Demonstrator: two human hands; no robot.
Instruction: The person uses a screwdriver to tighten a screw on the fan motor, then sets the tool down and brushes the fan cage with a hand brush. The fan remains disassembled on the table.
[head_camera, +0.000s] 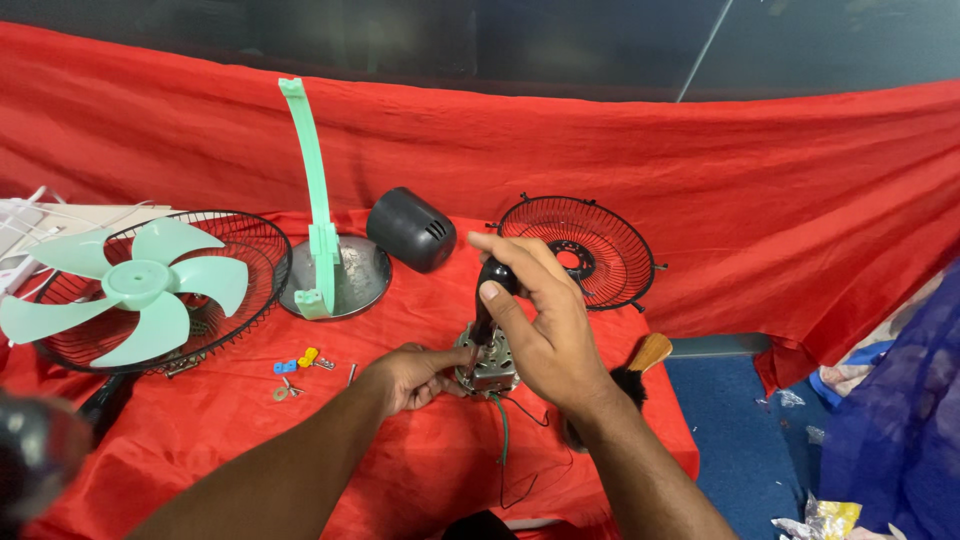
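right hand (535, 320) clamped on screwdriver (490, 300), tip hidden | left hand (415, 375) grips motor (490, 368)

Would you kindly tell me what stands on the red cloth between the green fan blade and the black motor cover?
In the head view, the green fan stand on its round metal base stands between the fan blade and the black motor cover.

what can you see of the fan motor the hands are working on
The fan motor is a small, squarish metal block, silver-grey, standing on the red cloth near the table's front edge. The left hand steadies its left side. The right hand is above it, gripping a black-handled tool that points down into the motor's top. Thin green and dark wires trail from its underside toward the viewer. Much of it is hidden by the hands.
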